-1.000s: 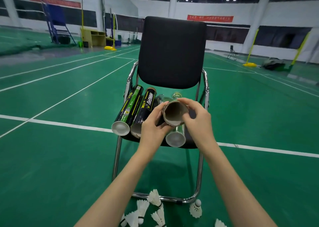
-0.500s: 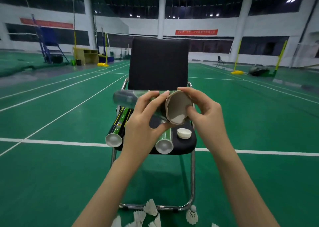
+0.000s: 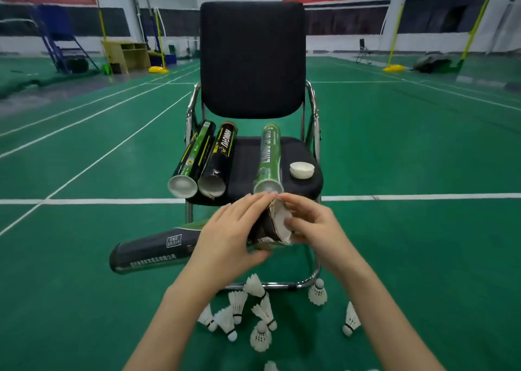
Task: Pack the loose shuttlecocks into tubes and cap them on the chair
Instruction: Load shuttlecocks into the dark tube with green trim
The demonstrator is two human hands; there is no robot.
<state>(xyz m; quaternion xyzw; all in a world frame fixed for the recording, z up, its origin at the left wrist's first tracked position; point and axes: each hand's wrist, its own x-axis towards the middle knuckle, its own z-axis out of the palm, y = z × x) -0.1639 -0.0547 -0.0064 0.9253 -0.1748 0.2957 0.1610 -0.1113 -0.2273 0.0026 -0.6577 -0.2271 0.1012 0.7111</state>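
Observation:
I hold a dark shuttlecock tube [image 3: 153, 250] sideways in front of the chair, its closed end pointing left. My left hand [image 3: 229, 239] grips it near the open, frayed mouth [image 3: 280, 219]. My right hand [image 3: 313, 226] pinches the rim of that mouth, with a finger pressing inside. Three more tubes lie on the black chair seat [image 3: 301, 150]: a green-black one [image 3: 194, 156], a black one [image 3: 220, 159] and a green one [image 3: 269, 159]. A white cap [image 3: 301, 170] sits on the seat's right side. Several loose white shuttlecocks [image 3: 255, 311] lie on the floor under my arms.
The chair's chrome frame [image 3: 313, 280] runs along the floor beside the shuttlecocks. Two more shuttlecocks [image 3: 351, 320] lie to the right. Green court floor with white lines spreads all round. Yellow net posts [image 3: 393, 37] and a blue stand [image 3: 60, 46] are far behind.
I have lowered the held tube from in front of the chair back to below the seat's front edge. The view has tipped down, showing more shuttlecocks on the floor.

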